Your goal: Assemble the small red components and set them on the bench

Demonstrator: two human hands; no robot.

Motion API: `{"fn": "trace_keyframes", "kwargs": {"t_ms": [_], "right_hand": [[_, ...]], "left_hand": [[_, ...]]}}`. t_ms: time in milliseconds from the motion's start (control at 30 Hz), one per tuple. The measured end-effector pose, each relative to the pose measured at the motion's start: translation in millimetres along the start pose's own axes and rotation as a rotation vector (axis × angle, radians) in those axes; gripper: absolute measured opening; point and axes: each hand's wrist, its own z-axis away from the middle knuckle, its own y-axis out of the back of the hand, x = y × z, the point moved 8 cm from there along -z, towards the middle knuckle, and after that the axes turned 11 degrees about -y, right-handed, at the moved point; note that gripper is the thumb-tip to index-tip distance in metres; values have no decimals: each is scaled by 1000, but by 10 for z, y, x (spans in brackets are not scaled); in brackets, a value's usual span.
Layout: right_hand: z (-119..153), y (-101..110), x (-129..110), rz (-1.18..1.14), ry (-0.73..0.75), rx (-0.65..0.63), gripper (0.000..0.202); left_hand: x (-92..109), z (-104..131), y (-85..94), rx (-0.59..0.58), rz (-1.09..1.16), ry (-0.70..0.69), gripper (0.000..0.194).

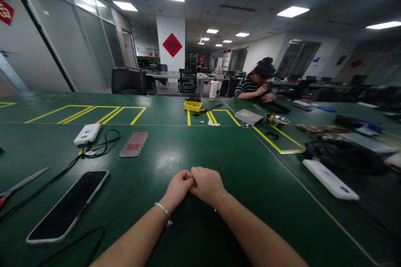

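Observation:
My left hand (178,187) and my right hand (208,184) meet above the green table (150,200), fingers curled in and fingertips touching. Both are closed, and no object shows in or between them; the palms are hidden. A thin bracelet (163,207) circles the left wrist, and another bracelet (221,201) the right. Left of my hands lies a phone (70,204) with a dark screen and a pale case. Beyond it are a flat reddish, blurred-out item (134,144) and a white power bank (88,134) with a black cable (105,145).
Scissors (25,183) lie at the far left. On the right are another white power bank (330,179), a black bag-like heap (344,156), a metal bowl (277,119) and a grey box (249,117). A yellow tray (192,106) and a bottle (213,89) stand farther back, near a seated person (250,86).

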Motion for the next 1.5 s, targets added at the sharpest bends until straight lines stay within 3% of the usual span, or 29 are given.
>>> {"fn": "trace_keyframes", "kwargs": {"t_ms": [333,400,533,667,967,1200,1500], "right_hand": [[-5,-66,36,-27,-37,-10,12],[-7,-23,46,-79,-31,43,12],[-12,125,92,-293,5,190,20],[-19,164,126,-505,54,227,26],[-4,190,82,-515,134,250,11],[-26,201,154,-660,145,267,22],[-62,165,223,-742,117,260,20]], "left_hand": [[120,37,32,41,-111,-15,10],[97,33,9,17,57,10,10],[33,65,-144,-108,665,184,15],[52,113,-218,-209,895,270,18],[-6,80,-179,-176,726,200,15],[76,66,-104,-105,751,169,12],[149,78,-108,-137,741,165,13]]}}
